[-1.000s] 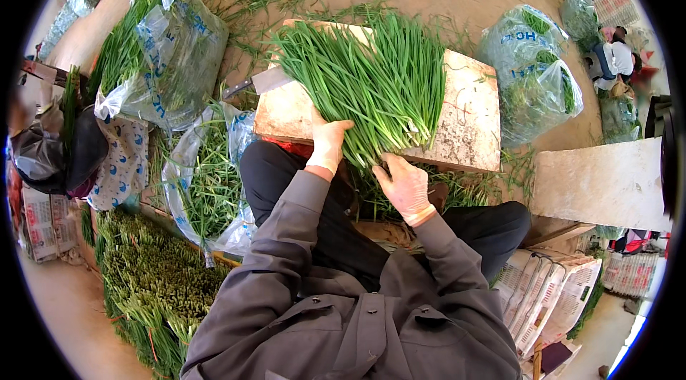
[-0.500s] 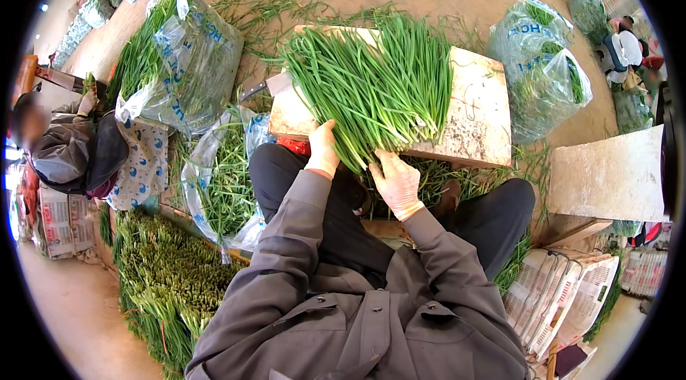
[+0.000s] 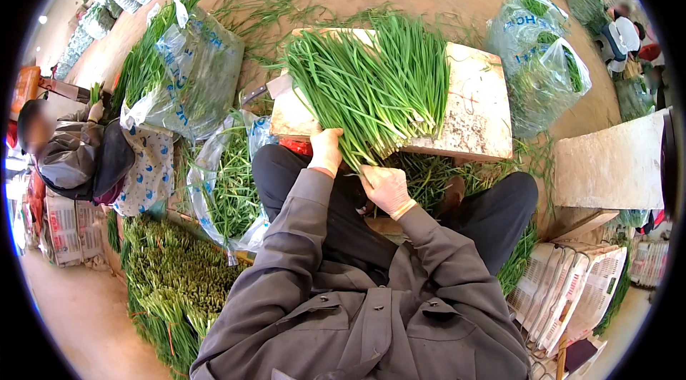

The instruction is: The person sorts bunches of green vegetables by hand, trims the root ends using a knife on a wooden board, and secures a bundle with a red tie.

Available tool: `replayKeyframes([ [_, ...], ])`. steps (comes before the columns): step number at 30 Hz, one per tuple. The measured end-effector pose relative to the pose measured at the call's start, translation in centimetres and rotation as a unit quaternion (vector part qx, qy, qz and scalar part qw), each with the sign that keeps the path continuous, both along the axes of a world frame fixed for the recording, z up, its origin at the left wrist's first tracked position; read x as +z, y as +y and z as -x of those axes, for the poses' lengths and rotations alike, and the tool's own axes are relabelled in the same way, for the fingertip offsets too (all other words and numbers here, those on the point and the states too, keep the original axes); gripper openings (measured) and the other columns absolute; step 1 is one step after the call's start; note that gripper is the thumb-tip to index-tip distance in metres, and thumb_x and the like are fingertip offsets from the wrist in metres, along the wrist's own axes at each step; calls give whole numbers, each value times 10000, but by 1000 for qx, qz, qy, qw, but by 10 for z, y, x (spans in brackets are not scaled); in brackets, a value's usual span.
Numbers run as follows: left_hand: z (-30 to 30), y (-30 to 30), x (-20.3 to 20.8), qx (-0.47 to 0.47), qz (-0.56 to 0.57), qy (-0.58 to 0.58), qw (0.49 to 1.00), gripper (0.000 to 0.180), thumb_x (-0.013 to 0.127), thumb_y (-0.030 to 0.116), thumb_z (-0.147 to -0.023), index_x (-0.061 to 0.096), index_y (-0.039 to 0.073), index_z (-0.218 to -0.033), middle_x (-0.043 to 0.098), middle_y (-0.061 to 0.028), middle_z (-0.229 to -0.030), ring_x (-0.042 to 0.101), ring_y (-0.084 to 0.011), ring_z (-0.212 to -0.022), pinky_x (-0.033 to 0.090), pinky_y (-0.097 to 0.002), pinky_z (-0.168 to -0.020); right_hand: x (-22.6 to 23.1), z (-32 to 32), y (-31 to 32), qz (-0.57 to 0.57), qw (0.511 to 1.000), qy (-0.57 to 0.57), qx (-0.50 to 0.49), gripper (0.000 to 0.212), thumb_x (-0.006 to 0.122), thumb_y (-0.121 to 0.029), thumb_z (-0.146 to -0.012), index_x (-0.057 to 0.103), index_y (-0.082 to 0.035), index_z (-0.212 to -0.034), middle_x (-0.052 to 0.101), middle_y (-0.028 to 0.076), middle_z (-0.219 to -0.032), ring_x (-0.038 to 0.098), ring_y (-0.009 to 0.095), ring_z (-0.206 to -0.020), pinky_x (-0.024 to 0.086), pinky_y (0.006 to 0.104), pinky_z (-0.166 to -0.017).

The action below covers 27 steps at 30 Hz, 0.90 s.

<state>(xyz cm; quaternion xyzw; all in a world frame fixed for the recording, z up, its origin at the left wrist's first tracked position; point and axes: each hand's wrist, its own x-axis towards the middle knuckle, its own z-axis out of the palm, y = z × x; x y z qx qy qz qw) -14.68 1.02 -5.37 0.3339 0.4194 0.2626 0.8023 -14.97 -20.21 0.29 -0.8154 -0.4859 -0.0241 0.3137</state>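
Note:
A thick spread of green garlic chives [image 3: 371, 80] lies across a low, worn wooden table [image 3: 480, 97] in front of me, pale stem ends toward me. At the near left corner, my left hand [image 3: 326, 150], in a thin pale glove, is closed around the edge of a portion that hangs over the table's front. My right hand [image 3: 386, 189], gloved too, pinches the lower stem ends of that portion, just right of and below the left. A knife [image 3: 266, 89] with a dark handle rests at the table's left edge, partly under the leaves.
Clear plastic bags of greens stand at the left [image 3: 196, 72] and right [image 3: 536, 65]. An open bag of trimmings [image 3: 230, 194] sits by my left knee. Stacked bundled chives [image 3: 179, 265] lie lower left. A co-worker [image 3: 71, 147] sits far left; a white board [image 3: 611, 162] stands right.
My right hand has moved slightly left and down, and its fingers have closed on the stem ends. My left hand stays at the portion's edge. The view has shifted a little.

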Motion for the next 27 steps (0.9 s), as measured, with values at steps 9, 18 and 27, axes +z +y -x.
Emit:
replayKeyframes([
  [9, -3, -1, 1, -13, -87, 69, 994, 625, 542, -228, -744, 655, -16, -1321, 724, -144, -1188, 692, -319, -1001, 571, -431, -859, -3, -25, -26, 318, 910, 249, -93, 470, 703, -305, -894, 693, -39, -1281, 781, 188, -1043, 758, 356, -984, 590, 477, -864],
  [18, 4, 1, -9, -14, -58, 64, 996, 504, 571, -165, -813, 657, -12, -1286, 726, -146, -1143, 717, -342, -950, 613, -480, -810, -31, -31, -17, -20, 589, 804, -78, 915, 705, -670, -948, 414, -104, -1604, 473, 95, -1609, 563, 316, -1372, 521, 496, -1005],
  [27, 13, 7, -5, -37, 29, -43, 998, 337, 629, 21, -975, 642, 7, -1311, 717, -135, -1169, 727, -331, -980, 635, -507, -821, -47, -14, 12, -164, 552, 811, -100, 491, 617, -429, -1084, 585, -86, -1435, 713, 35, -1258, 712, 222, -1056, 543, 377, -854],
])
